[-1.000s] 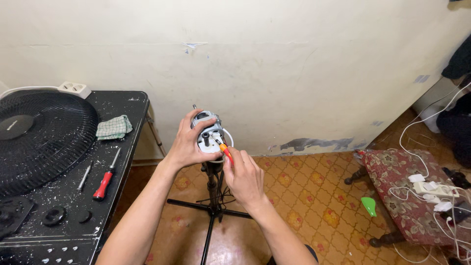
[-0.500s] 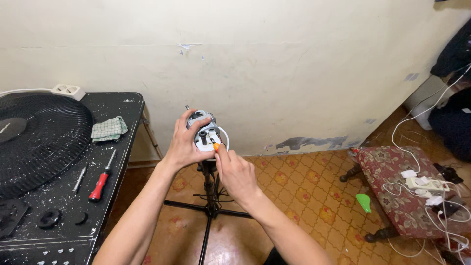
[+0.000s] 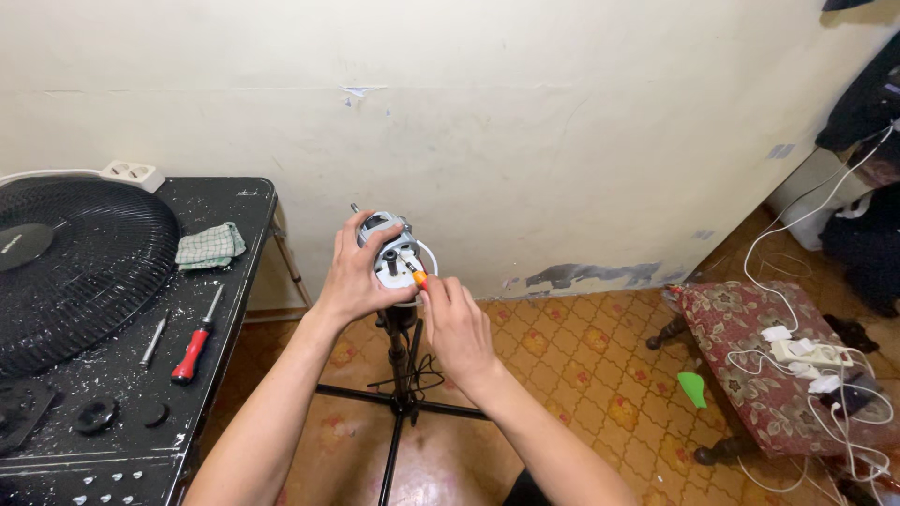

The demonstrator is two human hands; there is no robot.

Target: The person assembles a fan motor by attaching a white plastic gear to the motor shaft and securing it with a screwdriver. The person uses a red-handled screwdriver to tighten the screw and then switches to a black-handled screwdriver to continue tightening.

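A grey and white fan motor housing (image 3: 392, 255) sits on top of a black stand (image 3: 401, 375). My left hand (image 3: 352, 276) wraps around its left side and holds it. My right hand (image 3: 455, 323) is just below and to the right, gripping a small screwdriver with an orange handle (image 3: 414, 274). The screwdriver's tip rests against the face of the motor housing. A thin metal shaft sticks up at the housing's upper left.
A black table (image 3: 225, 347) on the left carries a black fan grille (image 3: 66, 272), a green cloth (image 3: 210, 245), a red-handled screwdriver (image 3: 192, 349), a slim metal tool (image 3: 154, 339) and black knobs. A white power strip (image 3: 129, 172) lies behind. A patterned stool (image 3: 750, 337) with white cables stands right.
The view has shifted slightly. Both hands stay on the motor housing, and the screwdriver remains against its face.
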